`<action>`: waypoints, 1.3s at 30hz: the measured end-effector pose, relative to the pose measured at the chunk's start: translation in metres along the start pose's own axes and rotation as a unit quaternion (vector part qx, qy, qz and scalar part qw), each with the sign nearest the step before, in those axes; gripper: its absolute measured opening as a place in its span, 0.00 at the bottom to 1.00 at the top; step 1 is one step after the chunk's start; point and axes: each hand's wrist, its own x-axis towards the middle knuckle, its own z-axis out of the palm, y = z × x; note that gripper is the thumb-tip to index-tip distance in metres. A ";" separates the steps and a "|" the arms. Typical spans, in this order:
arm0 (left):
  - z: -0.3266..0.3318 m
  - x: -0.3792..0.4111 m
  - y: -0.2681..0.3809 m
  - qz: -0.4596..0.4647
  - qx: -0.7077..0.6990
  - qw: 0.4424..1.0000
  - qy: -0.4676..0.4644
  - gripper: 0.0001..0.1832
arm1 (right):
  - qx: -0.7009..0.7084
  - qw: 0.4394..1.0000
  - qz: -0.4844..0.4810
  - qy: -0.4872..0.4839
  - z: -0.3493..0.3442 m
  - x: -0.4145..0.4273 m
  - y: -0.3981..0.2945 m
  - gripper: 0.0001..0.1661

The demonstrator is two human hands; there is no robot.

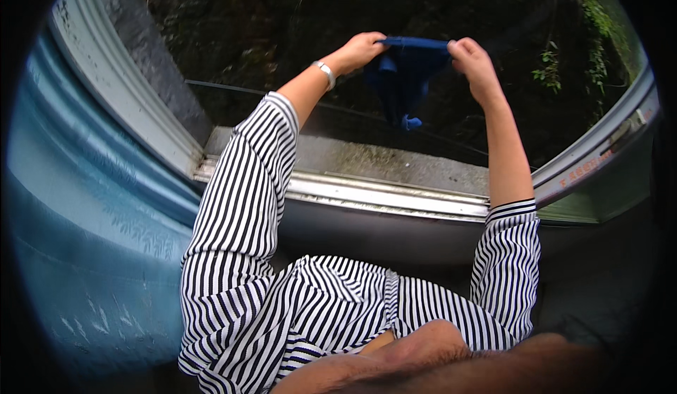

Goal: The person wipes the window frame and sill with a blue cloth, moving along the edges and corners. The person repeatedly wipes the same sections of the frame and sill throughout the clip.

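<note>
A dark blue piece of cloth, perhaps a small garment [404,71], hangs outside an open window, stretched along its top edge between my two hands. My left hand [365,51], with a silver band on the wrist, pinches the left corner of that edge. The right corner is gripped by my right hand [472,63]. Below, the cloth narrows into folds and ends in a lighter blue tip. Both arms reach out over the window sill.
A metal window track [389,195] runs below my arms, with a stained concrete ledge [396,166] beyond it. A blue curtain [100,224] hangs at left; a sliding window frame [597,156] stands at right. A thin wire [232,86] crosses outside, near hanging green leaves [549,71].
</note>
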 end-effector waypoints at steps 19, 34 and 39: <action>-0.158 -0.269 0.031 0.042 0.726 0.680 0.095 0.07 | 0.145 0.886 -0.191 -0.396 0.305 -0.078 -0.024 0.17; -0.129 -0.303 -0.061 -0.067 0.579 0.812 -0.033 0.12 | -0.166 0.838 -0.373 -0.362 0.295 -0.116 0.021 0.10; -0.087 -0.273 -0.053 -0.002 0.539 0.839 -0.076 0.10 | -0.222 0.841 -0.307 -0.385 0.238 -0.124 0.026 0.11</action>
